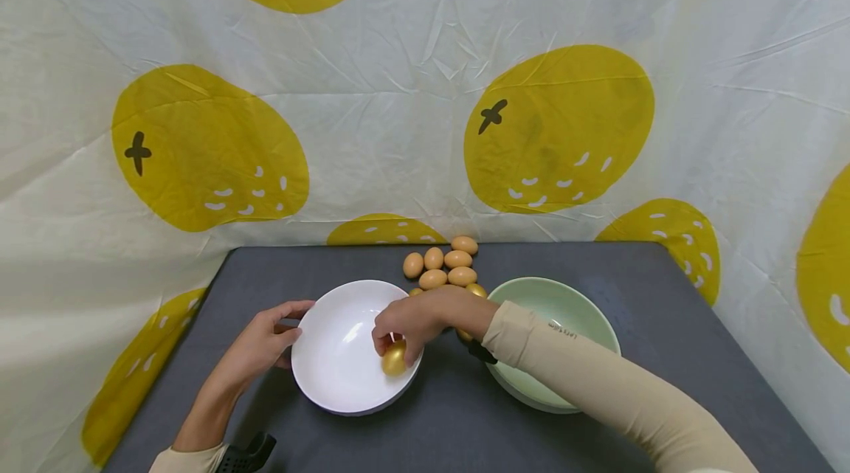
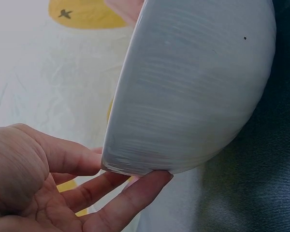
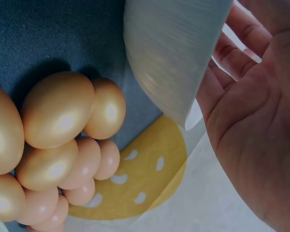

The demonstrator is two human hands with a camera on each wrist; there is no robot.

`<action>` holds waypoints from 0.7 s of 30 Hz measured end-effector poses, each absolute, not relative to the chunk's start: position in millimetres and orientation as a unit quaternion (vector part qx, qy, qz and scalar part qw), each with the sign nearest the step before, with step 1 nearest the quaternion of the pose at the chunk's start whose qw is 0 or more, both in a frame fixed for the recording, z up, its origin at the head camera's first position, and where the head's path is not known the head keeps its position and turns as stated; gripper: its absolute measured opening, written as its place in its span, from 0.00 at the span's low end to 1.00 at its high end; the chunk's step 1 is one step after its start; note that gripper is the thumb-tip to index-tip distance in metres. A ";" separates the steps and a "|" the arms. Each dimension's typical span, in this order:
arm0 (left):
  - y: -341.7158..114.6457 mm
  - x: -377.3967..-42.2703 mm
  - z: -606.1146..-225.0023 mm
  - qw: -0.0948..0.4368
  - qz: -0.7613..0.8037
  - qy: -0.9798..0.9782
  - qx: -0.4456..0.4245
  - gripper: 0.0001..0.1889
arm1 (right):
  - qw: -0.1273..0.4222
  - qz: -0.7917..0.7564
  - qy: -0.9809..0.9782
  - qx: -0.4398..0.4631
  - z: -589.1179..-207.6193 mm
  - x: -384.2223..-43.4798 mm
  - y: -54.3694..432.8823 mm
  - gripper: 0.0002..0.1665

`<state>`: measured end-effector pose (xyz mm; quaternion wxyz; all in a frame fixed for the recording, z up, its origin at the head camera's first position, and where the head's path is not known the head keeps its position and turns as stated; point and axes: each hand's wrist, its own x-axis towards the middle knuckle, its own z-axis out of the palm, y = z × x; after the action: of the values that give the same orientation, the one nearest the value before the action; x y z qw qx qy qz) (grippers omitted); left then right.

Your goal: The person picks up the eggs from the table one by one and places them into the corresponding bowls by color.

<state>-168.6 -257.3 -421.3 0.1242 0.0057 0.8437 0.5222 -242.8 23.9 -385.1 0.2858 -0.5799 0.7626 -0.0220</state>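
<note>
In the head view, my right hand [image 1: 418,318] reaches inside the white bowl [image 1: 339,377] and pinches a golden egg [image 1: 395,359] low against its right inner side. In the right wrist view that egg is hidden behind the bowl wall [image 3: 171,53]; the palm [image 3: 251,121] faces the camera. My left hand [image 1: 262,340] is at the bowl's left side, fairly straight fingers touching the rim and outer wall [image 2: 193,92]. Between the two bowls more golden eggs [image 3: 58,110] lie on the table, partly covered by the right arm in the head view.
A green bowl [image 1: 531,296] stands on the right, with the right sleeve [image 1: 584,377] crossing over it. Several brown eggs [image 1: 458,259] lie grouped at the back of the dark table [image 1: 319,263]. Behind hangs a white cloth [image 1: 385,148] with yellow fruit prints.
</note>
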 end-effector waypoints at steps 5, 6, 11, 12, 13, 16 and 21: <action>-256.8 -168.6 -421.8 0.123 0.520 0.845 0.002 0.26 | 0.285 -0.010 0.768 -0.574 -387.3 -240.3 23.1 0.18; -256.8 -168.4 -421.8 0.123 0.520 0.845 0.002 0.26 | 0.284 -0.009 0.769 -0.573 -387.7 -239.9 23.1 0.18; -256.1 -167.8 -422.2 0.124 0.522 0.844 0.003 0.26 | 0.300 -0.022 0.774 -0.558 -387.8 -238.4 25.2 0.18; -256.0 -167.7 -422.3 0.124 0.523 0.844 0.003 0.26 | 0.301 -0.025 0.775 -0.555 -387.3 -238.2 26.2 0.19; -255.8 -167.7 -422.4 0.123 0.523 0.844 0.004 0.26 | 0.299 -0.029 0.777 -0.553 -386.3 -237.9 27.3 0.20; -255.8 -167.3 -423.0 0.122 0.523 0.843 0.006 0.26 | 0.287 -0.042 0.785 -0.547 -382.1 -237.2 32.3 0.23; -256.0 -167.3 -423.4 0.121 0.523 0.843 0.008 0.26 | 0.268 -0.076 0.785 -0.553 -374.5 -238.1 42.8 0.22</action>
<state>-167.3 -256.0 -423.4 0.1207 0.0082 0.8434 0.5235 -238.1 42.8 -374.5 0.2683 -0.5531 0.7851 -0.0761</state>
